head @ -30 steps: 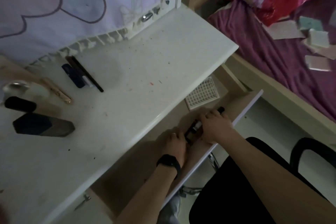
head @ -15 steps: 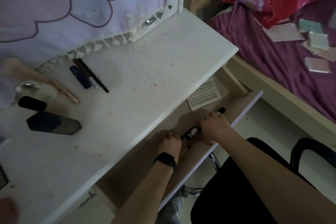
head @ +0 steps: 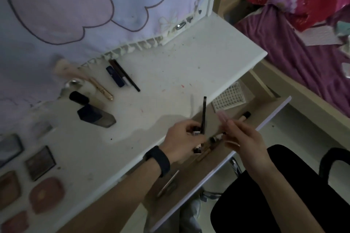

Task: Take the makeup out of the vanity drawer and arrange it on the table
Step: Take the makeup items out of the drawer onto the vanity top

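Our left hand (head: 180, 139) grips a slim black pencil (head: 204, 113) near its base; our right hand (head: 244, 138) pinches what seems a pink tube (head: 221, 117). We judge both light, stiff and slippery, best held mid-barrel.

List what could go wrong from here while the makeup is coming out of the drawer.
1. The left hand grips several pieces at once, a black pencil sticking up among them; one could slip out and fall into the drawer or past its front.
2. The right hand holds a pink tube by its end, blurred; a loose pinch may drop it.
3. The slim stick lying in the drawer near the left forearm could be overlooked.
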Motion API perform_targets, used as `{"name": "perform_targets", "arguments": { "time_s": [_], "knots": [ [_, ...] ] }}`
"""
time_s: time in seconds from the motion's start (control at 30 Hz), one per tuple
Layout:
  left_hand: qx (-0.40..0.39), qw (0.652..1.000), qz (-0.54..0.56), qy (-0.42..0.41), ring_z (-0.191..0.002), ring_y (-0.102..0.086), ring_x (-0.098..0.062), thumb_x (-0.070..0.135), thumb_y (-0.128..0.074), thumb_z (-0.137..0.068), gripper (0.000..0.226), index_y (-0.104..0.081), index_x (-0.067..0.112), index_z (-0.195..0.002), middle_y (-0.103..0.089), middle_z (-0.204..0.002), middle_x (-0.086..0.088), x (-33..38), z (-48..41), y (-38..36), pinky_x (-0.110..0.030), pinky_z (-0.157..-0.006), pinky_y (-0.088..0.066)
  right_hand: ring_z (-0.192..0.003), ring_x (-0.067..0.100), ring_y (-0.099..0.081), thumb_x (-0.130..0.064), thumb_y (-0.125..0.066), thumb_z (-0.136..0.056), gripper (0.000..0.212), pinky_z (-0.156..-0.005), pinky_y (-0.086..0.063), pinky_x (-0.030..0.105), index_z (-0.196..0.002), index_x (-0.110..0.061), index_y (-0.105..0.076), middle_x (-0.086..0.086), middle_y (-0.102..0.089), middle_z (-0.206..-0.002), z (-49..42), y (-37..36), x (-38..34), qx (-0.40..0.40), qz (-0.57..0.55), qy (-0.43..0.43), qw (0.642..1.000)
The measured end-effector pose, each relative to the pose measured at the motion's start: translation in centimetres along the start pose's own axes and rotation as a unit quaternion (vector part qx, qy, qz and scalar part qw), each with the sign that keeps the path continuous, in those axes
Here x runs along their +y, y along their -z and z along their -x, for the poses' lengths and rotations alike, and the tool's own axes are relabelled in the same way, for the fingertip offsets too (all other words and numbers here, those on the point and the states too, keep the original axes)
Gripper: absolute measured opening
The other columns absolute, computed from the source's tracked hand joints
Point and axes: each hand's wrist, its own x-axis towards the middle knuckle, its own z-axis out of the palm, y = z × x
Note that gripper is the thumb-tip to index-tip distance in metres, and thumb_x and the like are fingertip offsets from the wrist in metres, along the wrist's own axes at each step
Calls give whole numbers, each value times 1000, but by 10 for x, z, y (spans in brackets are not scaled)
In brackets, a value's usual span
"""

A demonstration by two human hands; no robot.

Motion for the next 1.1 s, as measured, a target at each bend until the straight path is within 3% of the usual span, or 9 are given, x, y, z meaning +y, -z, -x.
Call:
{"name": "perform_targets", "arguments": {
  "time_s": [0.1, 0.23, 0.53, 0.63, 0.73, 0.83, 0.93, 1.0, 1.1],
  "knots": [
    [100, 991, 78, 46, -90, -69, -16, 36, -72, -68, 35, -71, 25, -100, -72, -96, 5, 23, -11, 40, -41, -83, -60, -83, 11, -71, -83, -74, -58, 70, -72, -50, 30, -106, -32, -76, -9, -76, -101, -10, -30, -9, 7, 0, -20, 1000],
    [208, 974, 30, 86, -78, -71, -23, 24, -72, -83, 9, -67, 18, -79, -70, -81, -1, 54, -47, 109, -43, -74, -62, -82, 6, -72, -80, -66, -75, 59, -69, -55, 26, -105, -30, -74, -17, -75, -94, -36, -81, -29, -15, 48, -4, 999],
    [192, 961, -37, 196, -106, -68, -34, 10, -57, -93, 17, -50, 7, -78, -62, -93, -17, 65, -103, 183, -50, -92, -56, -76, 7, -71, -86, -49, -80, 66, -74, -57, 29, -105, -28, -69, -16, -73, -72, -127, -179, -71, -17, 238, 77, 968],
    [193, 958, -90, 190, -94, -71, -32, 12, -55, -95, 13, -56, 0, -99, -69, -99, -17, 62, -107, 191, -39, -79, -59, -88, 12, -66, -84, -43, -85, 70, -81, -52, 30, -112, -24, -67, -14, -71, -83, -146, -196, -79, -26, 316, 111, 942],
    [221, 948, -170, 155, -75, -67, -30, 10, -55, -93, 11, -61, 1, -96, -69, -91, -20, 70, -105, 203, -34, -60, -52, -96, 18, -61, -79, -42, -89, 68, -83, -48, 31, -117, -22, -66, -10, -66, -92, -159, -211, -87, -27, 358, 130, 924],
    [244, 907, -326, 107, -80, -62, -27, 11, -51, -96, 14, -62, 4, -100, -64, -108, -19, 76, -102, 218, -33, -59, -46, -98, 24, -63, -64, -47, -96, 52, -80, -47, 32, -120, -20, -64, -1, -69, -97, -162, -226, -94, -41, 381, 145, 912],
    [208, 834, -507, 67, -118, -49, -35, 11, -47, -99, 29, -51, 8, -128, -50, -130, -16, 71, -101, 232, -41, -85, -46, -92, 30, -64, -27, -50, -99, 22, -74, -37, 30, -112, -17, -64, 1, -71, -93, -161, -240, -91, -71, 456, 266, 847],
    [175, 805, -562, 73, -126, -43, -36, 12, -46, -99, 39, -43, 11, -138, -46, -136, -16, 66, -101, 240, -43, -92, -45, -98, 25, -62, -17, -52, -94, 40, -80, -35, 28, -133, -21, -58, -4, -70, -105, -159, -246, -86, -109, 475, 316, 814],
    [141, 818, -548, 105, -118, -53, -36, 16, -54, -96, 40, -46, 13, -135, -49, -133, -15, 58, -102, 246, -44, -92, -49, -118, 17, -55, -11, -50, -95, 63, -102, -30, 23, -154, -32, -37, -10, -62, -136, -161, -248, -77, -132, 477, 325, 806]
  ]
}}
